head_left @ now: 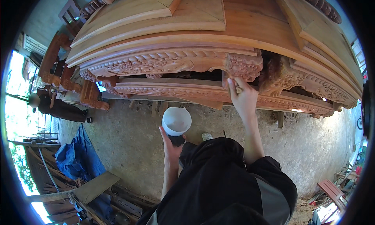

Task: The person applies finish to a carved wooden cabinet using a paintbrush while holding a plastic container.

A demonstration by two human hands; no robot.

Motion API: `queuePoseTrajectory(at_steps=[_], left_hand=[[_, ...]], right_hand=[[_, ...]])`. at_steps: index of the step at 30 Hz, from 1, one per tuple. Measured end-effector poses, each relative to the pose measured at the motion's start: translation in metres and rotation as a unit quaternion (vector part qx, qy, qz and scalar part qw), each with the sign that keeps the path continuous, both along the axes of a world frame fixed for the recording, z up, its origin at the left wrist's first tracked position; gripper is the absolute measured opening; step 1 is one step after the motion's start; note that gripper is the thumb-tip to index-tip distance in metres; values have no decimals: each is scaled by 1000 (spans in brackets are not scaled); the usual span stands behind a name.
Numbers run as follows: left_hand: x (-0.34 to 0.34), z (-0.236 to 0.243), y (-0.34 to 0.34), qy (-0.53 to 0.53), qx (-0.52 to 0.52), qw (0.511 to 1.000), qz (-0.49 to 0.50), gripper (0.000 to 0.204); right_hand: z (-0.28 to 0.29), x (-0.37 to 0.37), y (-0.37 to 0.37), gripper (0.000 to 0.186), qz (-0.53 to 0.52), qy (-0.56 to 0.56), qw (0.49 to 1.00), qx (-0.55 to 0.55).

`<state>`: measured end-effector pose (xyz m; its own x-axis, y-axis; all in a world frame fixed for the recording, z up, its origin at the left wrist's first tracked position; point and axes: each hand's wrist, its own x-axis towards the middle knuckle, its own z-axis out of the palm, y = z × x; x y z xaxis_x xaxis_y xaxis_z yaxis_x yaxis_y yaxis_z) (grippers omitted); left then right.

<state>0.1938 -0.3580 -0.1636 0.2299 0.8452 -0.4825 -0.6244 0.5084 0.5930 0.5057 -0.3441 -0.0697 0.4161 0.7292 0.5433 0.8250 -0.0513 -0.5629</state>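
My left hand [170, 147] is closed around the lower part of a white round tub [172, 116]. The tub's open mouth faces up, and a dark patch shows beneath it by my fingers. Up at the carved wooden furniture [156, 63], my right hand [244, 96] is closed on a small tan piece [239, 90] whose kind I cannot make out. That hand is right at the carved corner block [245, 65], its fingertips against or just in front of the wood. My hand hides part of the lower carved rail.
Thick wooden boards [144, 23] lie on top of the furniture. A second carved section [308, 84] stands at the right. A blue tarp [80, 156] and scrap wood lie at the lower left. Another person [62, 109] stands at the far left on the concrete floor [129, 147].
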Motion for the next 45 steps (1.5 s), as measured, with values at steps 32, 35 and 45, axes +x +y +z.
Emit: queuePoseTrajectory(at_steps=[32, 35, 45], left_hand=[[8, 3, 13, -16, 5, 1000, -24, 65], [6, 2, 12, -20, -6, 1000, -19, 65], [1, -3, 11, -25, -2, 1000, -7, 65]], right_hand=[[-1, 24, -28, 24, 19, -18, 986, 164], [1, 21, -24, 24, 19, -42, 980, 192], [-13, 30, -23, 22, -91, -42, 958, 269]])
